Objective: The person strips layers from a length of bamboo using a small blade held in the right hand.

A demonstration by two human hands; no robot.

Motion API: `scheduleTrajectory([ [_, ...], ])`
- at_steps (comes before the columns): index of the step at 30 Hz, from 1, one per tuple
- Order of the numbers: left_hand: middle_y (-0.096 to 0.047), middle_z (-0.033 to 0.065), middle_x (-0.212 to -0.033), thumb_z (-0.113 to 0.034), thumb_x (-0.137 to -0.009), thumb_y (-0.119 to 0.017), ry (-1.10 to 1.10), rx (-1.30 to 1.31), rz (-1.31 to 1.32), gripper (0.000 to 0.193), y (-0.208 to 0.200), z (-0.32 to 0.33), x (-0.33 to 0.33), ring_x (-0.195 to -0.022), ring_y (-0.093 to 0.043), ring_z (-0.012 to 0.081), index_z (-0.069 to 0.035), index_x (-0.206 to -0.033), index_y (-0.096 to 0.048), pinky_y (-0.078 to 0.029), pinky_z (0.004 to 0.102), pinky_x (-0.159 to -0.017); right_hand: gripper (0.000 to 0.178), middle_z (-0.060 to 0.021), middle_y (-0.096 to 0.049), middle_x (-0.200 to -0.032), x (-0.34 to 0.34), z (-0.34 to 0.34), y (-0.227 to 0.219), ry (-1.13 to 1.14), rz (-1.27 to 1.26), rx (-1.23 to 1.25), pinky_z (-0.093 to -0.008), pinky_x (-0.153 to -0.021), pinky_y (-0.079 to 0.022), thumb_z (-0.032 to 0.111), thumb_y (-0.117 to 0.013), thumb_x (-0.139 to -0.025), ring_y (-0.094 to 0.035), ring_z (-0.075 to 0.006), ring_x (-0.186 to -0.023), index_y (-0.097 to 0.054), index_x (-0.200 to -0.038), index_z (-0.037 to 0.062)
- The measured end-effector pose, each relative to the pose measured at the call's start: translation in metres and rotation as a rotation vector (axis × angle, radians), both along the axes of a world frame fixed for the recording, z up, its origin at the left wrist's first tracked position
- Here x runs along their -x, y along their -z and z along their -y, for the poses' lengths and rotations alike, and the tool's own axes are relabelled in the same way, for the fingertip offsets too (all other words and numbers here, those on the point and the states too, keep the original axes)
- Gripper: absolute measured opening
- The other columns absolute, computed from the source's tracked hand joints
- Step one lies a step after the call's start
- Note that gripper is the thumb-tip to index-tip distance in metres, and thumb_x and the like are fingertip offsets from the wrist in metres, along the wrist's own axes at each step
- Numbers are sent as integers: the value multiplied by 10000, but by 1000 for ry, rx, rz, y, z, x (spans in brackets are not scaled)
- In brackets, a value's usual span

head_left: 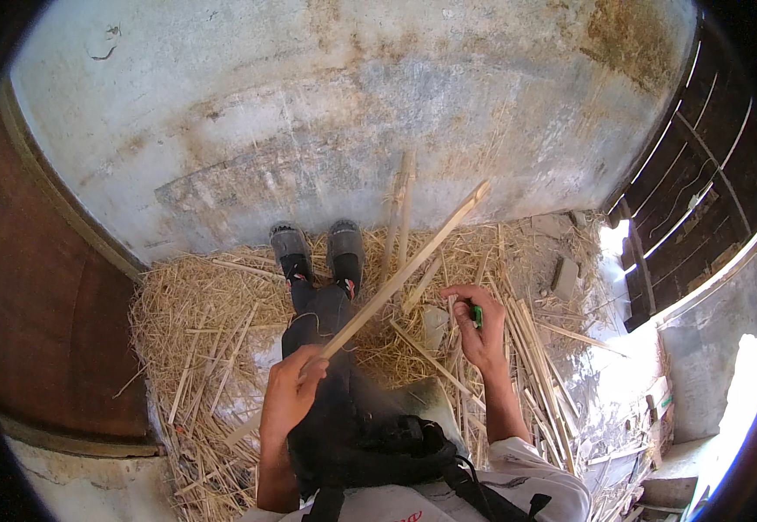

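Left grip (290, 389) clasps a light, stiff wooden stick (405, 271) near its low end; right grip (476, 326) closes on a green-handled tool (477, 317).

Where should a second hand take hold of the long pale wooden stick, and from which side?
Probably on the bare middle stretch of the long pale wooden stick, coming from the right. The left hand already grips its lower end, and the shaft rises slanting up and right over the legs, free of the straw. The right hand, closed on a small green-handled tool, is nearest that span.
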State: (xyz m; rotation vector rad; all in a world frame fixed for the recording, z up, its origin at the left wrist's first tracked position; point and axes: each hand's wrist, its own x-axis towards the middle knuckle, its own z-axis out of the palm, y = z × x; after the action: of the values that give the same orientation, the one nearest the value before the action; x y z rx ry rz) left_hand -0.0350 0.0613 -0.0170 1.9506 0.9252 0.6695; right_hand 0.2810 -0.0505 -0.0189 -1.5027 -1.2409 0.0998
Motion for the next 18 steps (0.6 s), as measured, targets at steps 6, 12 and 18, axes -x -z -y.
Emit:
scheduleTrajectory([
  [6, -758, 138, -1009, -14, -964, -741, -33, -31, 61, 230, -2, 5, -7, -853, -733, 204, -17, -1194, -751, -539, 311, -704, 285, 25, -587, -775, 2, 7, 4, 75, -322, 26, -286, -627, -361, 244, -643, -1069, -463, -82, -675, -740, -1248, 45],
  [12, -762, 129, -1039, -7, -921, -792, 12, -94, 111, 257, -4, 6, -6, -886, -745, 223, -22, -1176, -762, -556, 328, -730, 461, 77, -501, -764, 2, 6, 7, -45, -605, -142, -262, -587, -302, 368, -723, -1031, -402, -51, -636, -704, -1303, -4],
  [18, -761, 116, -1057, -26, -896, -839, 44, -104, 121, 313, -2, 7, -4, -916, -745, 228, -37, -1197, -756, -563, 354, -773, 505, 73, -442, -719, 9, 2, 2, -43, -736, -159, -253, -569, -260, 326, -755, -1010, -362, -46, -599, -653, -1298, -76],
])
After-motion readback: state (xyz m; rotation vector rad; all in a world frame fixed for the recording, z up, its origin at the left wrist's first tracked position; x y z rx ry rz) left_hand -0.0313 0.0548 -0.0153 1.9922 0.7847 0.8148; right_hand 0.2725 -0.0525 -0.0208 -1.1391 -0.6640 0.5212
